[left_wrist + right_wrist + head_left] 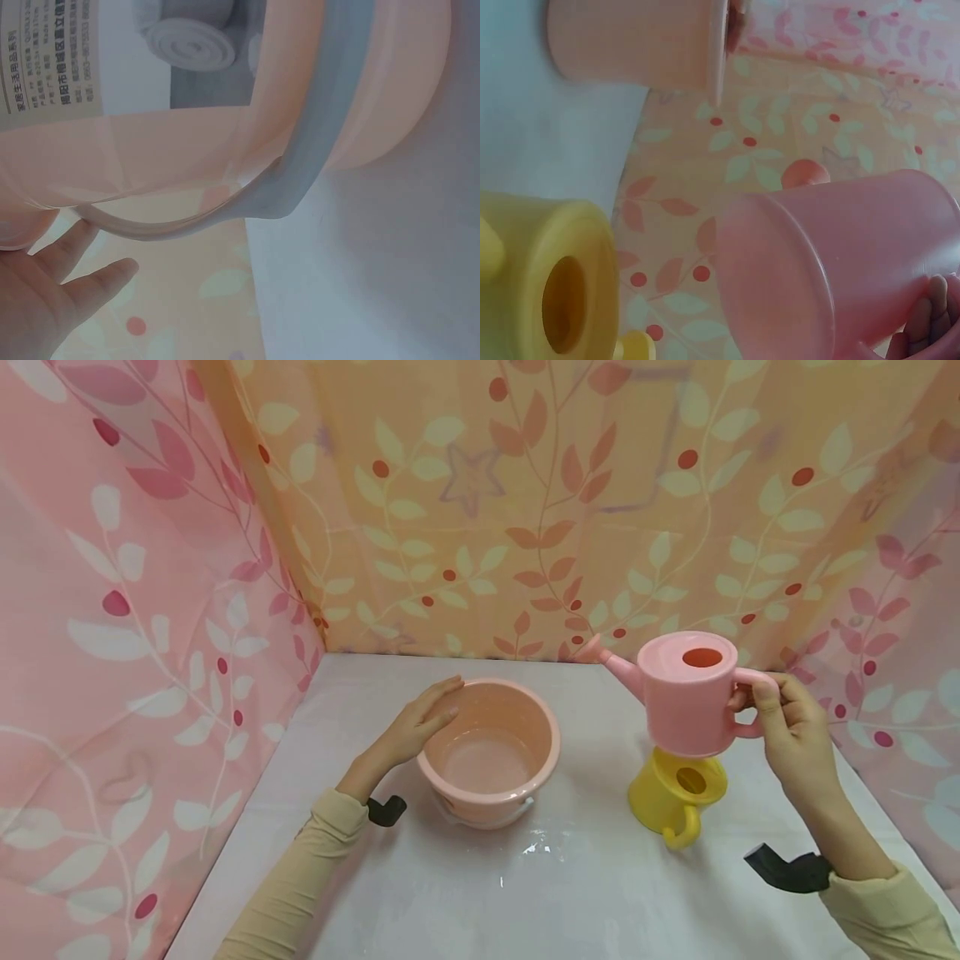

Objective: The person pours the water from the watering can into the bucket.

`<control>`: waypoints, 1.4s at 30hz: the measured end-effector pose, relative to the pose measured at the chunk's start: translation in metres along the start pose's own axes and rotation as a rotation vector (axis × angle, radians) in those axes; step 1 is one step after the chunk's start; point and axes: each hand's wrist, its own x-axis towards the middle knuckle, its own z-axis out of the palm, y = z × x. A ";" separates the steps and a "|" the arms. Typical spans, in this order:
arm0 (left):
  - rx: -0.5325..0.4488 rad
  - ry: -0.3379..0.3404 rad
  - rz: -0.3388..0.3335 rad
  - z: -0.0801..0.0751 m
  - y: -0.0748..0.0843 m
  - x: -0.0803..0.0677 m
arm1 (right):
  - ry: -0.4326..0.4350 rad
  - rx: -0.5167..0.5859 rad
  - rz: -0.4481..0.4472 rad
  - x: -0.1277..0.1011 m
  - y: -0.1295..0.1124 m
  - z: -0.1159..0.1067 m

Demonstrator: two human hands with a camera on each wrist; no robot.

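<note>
The right hand [787, 718] grips the handle of the pink watering can [686, 693] and holds it upright in the air, above the yellow watering can [675, 793] near the table's right edge. The left hand [420, 722] rests with straight fingers on the rim of the pink basin [491, 752] at the table's middle. Pouring seems not yet begun.

I see open white tabletop [577, 893] in front, between my two forearms. The peach basin [489, 752] blocks the left-centre, my left hand [420, 722] on its rim. On the right, the yellow watering can [675, 793] stands directly beneath the raised pink watering can [686, 693]. Leaf-print curtains [150, 610] close in three sides.
</note>
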 end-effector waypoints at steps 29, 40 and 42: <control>-0.033 -0.011 -0.005 -0.006 0.026 -0.003 | 0.126 0.382 -0.021 0.006 0.041 -0.010; -0.040 -0.005 -0.008 -0.009 0.043 -0.005 | 0.169 0.374 0.039 0.003 0.051 -0.014; -0.043 -0.003 -0.008 -0.009 0.043 -0.005 | 0.184 0.340 0.065 0.003 0.053 -0.014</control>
